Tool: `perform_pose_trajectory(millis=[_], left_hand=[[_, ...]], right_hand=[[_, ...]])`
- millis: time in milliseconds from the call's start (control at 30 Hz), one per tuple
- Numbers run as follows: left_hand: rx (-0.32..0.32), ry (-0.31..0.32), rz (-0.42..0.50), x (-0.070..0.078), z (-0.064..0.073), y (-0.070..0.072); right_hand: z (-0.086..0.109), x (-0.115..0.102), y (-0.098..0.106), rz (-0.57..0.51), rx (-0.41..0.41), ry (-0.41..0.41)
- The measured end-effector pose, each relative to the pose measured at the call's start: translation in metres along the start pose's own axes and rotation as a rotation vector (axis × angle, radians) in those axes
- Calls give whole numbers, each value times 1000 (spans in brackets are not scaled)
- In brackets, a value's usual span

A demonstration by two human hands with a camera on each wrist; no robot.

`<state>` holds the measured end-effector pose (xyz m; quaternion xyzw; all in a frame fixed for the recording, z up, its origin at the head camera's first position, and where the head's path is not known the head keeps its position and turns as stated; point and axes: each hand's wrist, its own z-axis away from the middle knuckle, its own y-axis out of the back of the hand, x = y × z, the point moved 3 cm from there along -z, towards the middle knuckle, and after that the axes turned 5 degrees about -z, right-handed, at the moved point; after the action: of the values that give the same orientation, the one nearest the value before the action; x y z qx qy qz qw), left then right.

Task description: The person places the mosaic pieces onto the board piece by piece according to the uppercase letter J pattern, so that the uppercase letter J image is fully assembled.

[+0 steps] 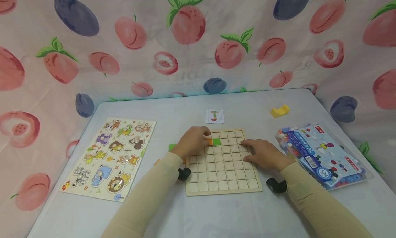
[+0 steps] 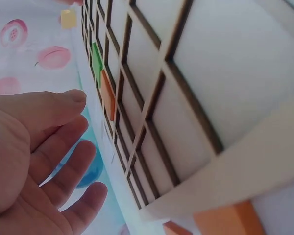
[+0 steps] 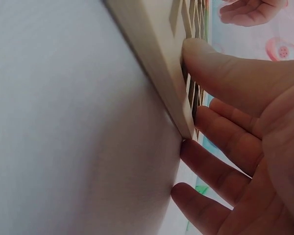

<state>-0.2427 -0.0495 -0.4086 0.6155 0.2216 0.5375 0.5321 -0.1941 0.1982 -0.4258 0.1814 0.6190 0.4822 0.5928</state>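
Note:
A wooden grid board [image 1: 223, 167] lies in the middle of the table. In its far rows an orange tile [image 1: 210, 142] and a green tile [image 1: 216, 142] sit side by side in neighbouring cells. My left hand [image 1: 192, 140] hovers at the board's far left, just beside the orange tile. In the left wrist view its fingers are relaxed, with nothing held, and apart from the tiles. At the right edge my right hand [image 1: 263, 154] rests on the board, thumb over the grid and fingers against the rim. A printed pattern card [image 1: 215, 116] lies beyond the board.
Left of the board, partly hidden by the left arm, are a loose green tile [image 1: 172, 147] and an orange piece [image 1: 157, 162]. An animal puzzle board [image 1: 103, 191] lies at left. On the right are a clear box of beads [image 1: 325, 155] and a yellow block [image 1: 279, 111].

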Motion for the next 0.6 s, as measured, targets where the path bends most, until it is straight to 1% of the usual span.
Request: perform_pose_trajectory(millis=[67,300,600], left_hand=[[0,16,15,-1,2,2],[42,37,27,-10,8,7],[56,81,18,-19,20,13]], right_hand=[[0,0,0,-1,1,1],[0,1,0,-6,5,7],[1,1,0,-8,9,16]])
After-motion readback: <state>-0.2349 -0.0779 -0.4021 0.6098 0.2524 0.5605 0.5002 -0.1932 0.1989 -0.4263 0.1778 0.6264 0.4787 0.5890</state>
